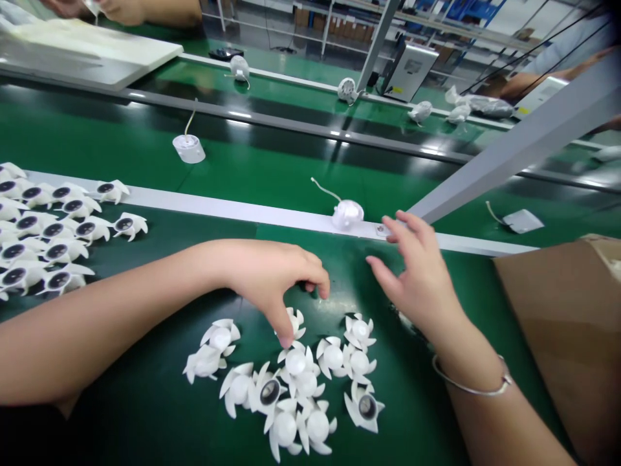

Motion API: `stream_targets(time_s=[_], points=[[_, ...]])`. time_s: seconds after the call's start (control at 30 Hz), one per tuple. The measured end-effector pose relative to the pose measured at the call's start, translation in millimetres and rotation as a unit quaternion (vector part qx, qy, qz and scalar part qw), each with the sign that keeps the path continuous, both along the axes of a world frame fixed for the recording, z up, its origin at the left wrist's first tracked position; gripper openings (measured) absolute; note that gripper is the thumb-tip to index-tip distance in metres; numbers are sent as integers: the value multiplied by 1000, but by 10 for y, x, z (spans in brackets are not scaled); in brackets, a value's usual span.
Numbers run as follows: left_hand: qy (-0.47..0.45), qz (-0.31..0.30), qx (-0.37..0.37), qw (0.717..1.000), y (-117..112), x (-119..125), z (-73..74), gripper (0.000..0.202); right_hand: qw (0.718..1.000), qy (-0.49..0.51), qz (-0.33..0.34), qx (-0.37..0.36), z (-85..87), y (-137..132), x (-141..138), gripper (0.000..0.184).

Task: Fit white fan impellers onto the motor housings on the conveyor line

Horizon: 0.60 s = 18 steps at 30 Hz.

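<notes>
A cluster of finned plastic parts (295, 362) lies on the conveyor belt (121, 440) at lower centre, below the left hand (266, 285) and the right hand (417, 285). A second batch (57, 233) sits at the left edge of the frame, against a rail (242, 213). A wired part (348, 213) rests on that rail; a cardboard box (567, 336) stands at lower right, beside the belt.

A white rail (233, 211) blocks the right hand (420, 278) ahead.
</notes>
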<state>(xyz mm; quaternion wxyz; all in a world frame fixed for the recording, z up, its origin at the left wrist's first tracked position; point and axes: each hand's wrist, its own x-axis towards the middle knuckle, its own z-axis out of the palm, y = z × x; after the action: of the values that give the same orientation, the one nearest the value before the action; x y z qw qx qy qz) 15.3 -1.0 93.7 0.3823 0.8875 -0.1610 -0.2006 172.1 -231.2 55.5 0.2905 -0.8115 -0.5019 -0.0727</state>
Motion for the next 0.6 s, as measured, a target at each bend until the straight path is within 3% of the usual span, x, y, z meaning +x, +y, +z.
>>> stream_targets(time_s=[0.07,0.13,0.3,0.37,0.6], points=[[-17,-22,16,999,-61,-18,17,58,997,46,-53,10,10,-64,132,55],[-10,-35,29,999,-97,-21,1,44,988,133,-73,-24,61,-172,258,51],[-31,-20,-29,999,-81,38,-130,31,930,299,-28,-214,219,-466,356,29],[-55,1,-61,997,-75,76,-206,30,920,293,-31,-257,247,-526,320,27],[-144,88,-72,983,-138,151,-420,33,937,141,-102,-304,214,-493,224,28]])
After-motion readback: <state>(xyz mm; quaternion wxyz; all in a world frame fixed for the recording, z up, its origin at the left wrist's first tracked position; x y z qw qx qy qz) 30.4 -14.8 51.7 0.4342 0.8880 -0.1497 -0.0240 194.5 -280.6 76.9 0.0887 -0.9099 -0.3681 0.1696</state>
